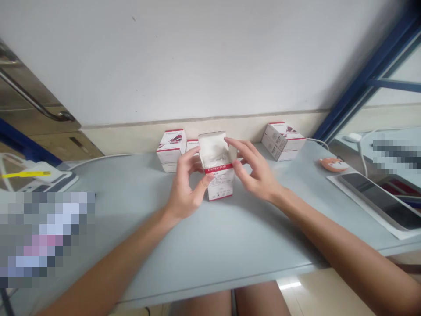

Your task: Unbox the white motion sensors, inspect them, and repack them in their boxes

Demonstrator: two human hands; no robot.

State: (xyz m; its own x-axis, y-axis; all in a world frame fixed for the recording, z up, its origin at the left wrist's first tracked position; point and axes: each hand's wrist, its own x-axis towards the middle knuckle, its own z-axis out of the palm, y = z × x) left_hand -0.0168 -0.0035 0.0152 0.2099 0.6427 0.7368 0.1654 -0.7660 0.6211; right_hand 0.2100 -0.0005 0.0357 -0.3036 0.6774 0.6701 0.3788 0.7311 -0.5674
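A white and red cardboard box [220, 186] marked "DETECTOR" stands upright on the table in front of me, with its top lid raised. Clear plastic wrapping [217, 159] shows inside its mouth. My left hand [188, 186] is closed around the box's left side, thumb on the front face and fingers partly hidden behind. At the upper right, my right hand [255, 169] has its fingers apart, the index fingertip by the raised lid and the thumb at the side flap and front corner. No item shows between those fingers.
Similar boxes stand along the wall, stacked at the left [171, 149] and right [283, 141]. An orange animal-shaped item [333, 164] and a dark phone-like slab [378, 199] lie at the right. White devices with a cable [49, 175] sit at the left. The table's front edge [226, 283] is near my legs.
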